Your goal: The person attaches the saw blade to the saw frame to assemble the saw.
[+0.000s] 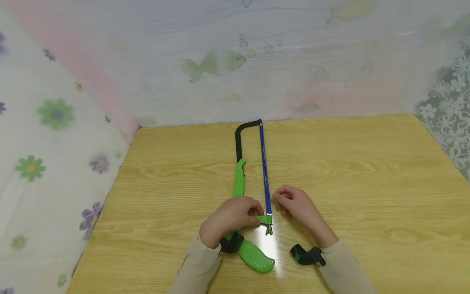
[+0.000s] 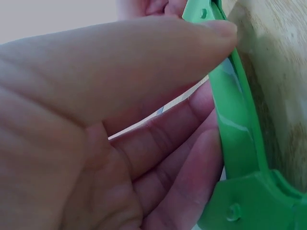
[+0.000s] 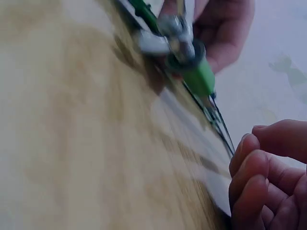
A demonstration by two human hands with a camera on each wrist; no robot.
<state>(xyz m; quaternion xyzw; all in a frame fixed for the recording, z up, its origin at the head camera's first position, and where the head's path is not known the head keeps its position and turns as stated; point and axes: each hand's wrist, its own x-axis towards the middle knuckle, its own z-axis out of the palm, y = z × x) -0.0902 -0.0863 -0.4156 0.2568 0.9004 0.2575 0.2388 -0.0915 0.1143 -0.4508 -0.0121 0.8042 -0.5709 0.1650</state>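
Observation:
A hacksaw lies on the table, with a black front frame [image 1: 238,143], a blue blade [image 1: 264,163] and a green handle [image 1: 255,256] towards me. My left hand [image 1: 233,216] pinches the green crosspiece [image 2: 235,115] at the near end of the frame, thumb on one side and fingers on the other. Beyond that crosspiece sticks out a metal wing nut [image 1: 269,230], also seen in the right wrist view beside the green end piece [image 3: 201,79]. Just right of the blade, my right hand [image 1: 299,206] hovers with loosely curled fingers, holding nothing.
The wood-grain table [image 1: 367,175] meets a wall covering [image 1: 293,81] with fish drawings at the back. A flowered covering [image 1: 55,163] hangs at the left. Black wrist cameras sit by both cuffs, the right one [image 1: 306,255] low over the table.

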